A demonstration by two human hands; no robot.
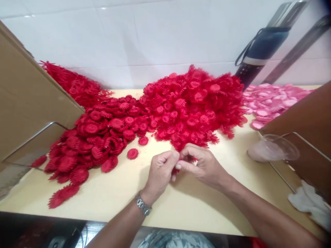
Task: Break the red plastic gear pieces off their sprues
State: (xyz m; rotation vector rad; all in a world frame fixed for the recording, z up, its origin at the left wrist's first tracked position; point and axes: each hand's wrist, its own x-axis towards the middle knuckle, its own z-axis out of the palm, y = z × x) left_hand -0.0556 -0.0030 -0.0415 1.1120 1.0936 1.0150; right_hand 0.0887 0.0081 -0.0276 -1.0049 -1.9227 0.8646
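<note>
Lower centre of frame, left to right: left hand (160, 171) and right hand (200, 164) meeting fingertip to fingertip, both grips pinched on one red piece (176, 169), mostly hidden between them; main red heap (193, 103) directly above, on the desk (103, 196).

We note a pale yellow table (108, 196) filling the lower frame, backed by a white tiled wall. On it: a heaped pile of red toothed discs (192, 103) at upper centre, a flatter spread of red discs (100, 137) at centre left, pink discs (271, 101) at upper right, a clear plastic bag (271, 148) at right, a white cloth (307, 203) at lower right.
</note>
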